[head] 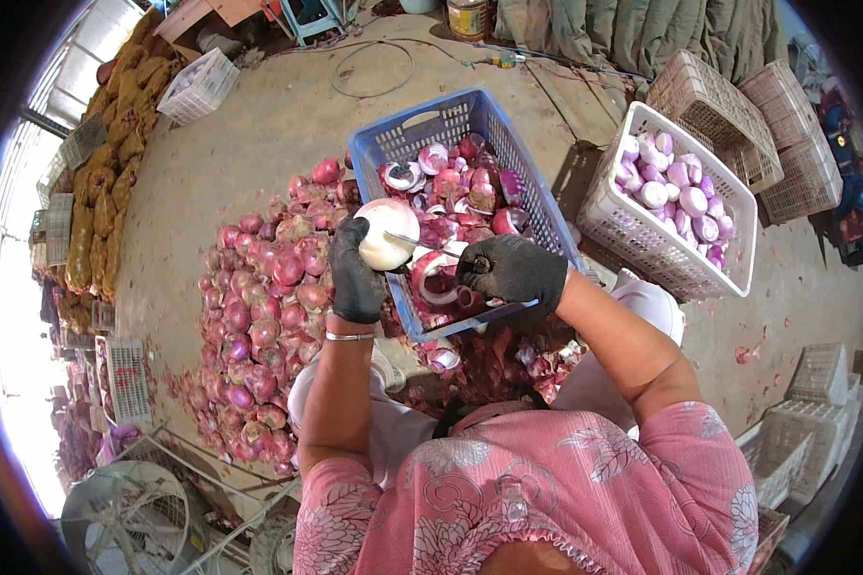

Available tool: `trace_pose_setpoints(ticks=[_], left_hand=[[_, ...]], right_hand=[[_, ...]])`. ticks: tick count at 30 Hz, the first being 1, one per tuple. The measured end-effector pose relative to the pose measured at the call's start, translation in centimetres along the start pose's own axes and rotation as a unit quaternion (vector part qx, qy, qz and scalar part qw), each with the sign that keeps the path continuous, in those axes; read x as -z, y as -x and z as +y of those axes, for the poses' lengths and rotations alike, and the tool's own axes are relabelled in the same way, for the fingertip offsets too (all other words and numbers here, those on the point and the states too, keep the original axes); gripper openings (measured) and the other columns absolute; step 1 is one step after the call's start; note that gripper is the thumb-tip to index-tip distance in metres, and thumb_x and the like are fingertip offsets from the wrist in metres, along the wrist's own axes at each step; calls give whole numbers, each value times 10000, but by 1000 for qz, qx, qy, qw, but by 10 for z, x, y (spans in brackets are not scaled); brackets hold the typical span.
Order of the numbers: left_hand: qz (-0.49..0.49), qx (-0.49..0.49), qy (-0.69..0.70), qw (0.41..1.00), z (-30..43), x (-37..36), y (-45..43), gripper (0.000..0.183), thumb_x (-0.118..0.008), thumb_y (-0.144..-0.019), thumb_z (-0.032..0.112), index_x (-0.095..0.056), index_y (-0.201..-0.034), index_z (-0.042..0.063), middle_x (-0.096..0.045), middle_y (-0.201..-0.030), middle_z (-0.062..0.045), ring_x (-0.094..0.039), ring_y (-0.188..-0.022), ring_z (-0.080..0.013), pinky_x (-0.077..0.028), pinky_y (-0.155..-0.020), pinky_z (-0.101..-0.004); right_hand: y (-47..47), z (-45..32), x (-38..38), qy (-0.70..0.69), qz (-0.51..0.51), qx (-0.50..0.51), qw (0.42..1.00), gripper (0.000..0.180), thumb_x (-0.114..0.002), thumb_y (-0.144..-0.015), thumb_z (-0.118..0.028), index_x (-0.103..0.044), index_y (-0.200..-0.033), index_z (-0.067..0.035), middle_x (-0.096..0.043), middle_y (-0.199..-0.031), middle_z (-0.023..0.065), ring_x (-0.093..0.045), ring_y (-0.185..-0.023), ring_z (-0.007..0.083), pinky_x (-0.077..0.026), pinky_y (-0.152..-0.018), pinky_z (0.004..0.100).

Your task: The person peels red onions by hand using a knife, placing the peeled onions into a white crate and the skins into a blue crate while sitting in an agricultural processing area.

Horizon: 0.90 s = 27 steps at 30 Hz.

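Observation:
My left hand (356, 273), in a black glove, grips a large pale onion (388, 230) over the left rim of a blue plastic crate (546, 187). In my gloved right hand (514, 269) is a knife (424, 244), its thin blade reaching left to the onion's face. The handle is hidden inside my fist. Below both hands, the crate holds red onion skins and cut pieces (467, 187). A heap of unpeeled red onions (266, 316) spreads over the floor to the left of the crate.
To the right stands a white crate (597, 208) of peeled onions (679, 187). Stacked pale crates (719, 115) are behind it. Filled mesh sacks (104, 194) line the left wall. A large fan (129, 517) stands at lower left, and a hose loop (371, 68) lies ahead.

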<state>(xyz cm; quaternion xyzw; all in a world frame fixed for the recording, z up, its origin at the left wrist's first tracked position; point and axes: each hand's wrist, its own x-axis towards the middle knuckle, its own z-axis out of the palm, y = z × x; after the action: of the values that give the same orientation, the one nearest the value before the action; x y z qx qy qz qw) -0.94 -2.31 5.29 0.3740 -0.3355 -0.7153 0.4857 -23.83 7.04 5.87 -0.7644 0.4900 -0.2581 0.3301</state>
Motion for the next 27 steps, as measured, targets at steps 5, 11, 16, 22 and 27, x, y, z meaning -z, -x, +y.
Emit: trace_pose_setpoints(ticks=[5,11,16,22,27], left_hand=[[17,46,66,997,18,3,4,522,-520,-836,387,-497,-1226,42,-635,-1050,-149,-660,-881,-292,-565,-609,-391],[-51,80,134,986,22,29,-1,555,-614,-803,401,-493,-1234,73,-619,-1130,-135,-639,-985,-320,-580,-730,-410],[-41,81,162,983,19,18,3,494,-572,-866,444,-511,-1226,110,-627,-1115,-105,-640,-962,-284,-551,-671,-398],[-8,116,223,968,15,13,0,441,-642,-867,382,-532,-1204,120,-633,-1114,-101,-634,-998,-279,-559,-761,-411],[-56,171,303,936,10,17,-1,399,-643,-867,351,-556,-1171,108,-641,-1093,-98,-634,-989,-291,-561,-771,-424]], right_hand=[[9,30,-13,66,-21,-46,997,231,-584,-840,-253,-655,-950,-62,-655,-890,176,-629,-851,361,-495,-765,434],[12,10,-8,-52,-16,-21,998,234,-568,-826,-246,-643,-925,-47,-642,-900,194,-617,-849,388,-487,-760,458],[3,12,-7,59,7,43,997,215,-610,-869,-256,-663,-964,-71,-663,-904,137,-650,-823,305,-513,-728,383],[-3,16,-4,89,13,108,990,219,-608,-868,-253,-662,-960,-62,-664,-893,138,-649,-819,314,-512,-740,388],[-3,14,-5,31,6,63,998,200,-627,-852,-232,-667,-949,-62,-676,-888,138,-659,-817,292,-512,-747,372]])
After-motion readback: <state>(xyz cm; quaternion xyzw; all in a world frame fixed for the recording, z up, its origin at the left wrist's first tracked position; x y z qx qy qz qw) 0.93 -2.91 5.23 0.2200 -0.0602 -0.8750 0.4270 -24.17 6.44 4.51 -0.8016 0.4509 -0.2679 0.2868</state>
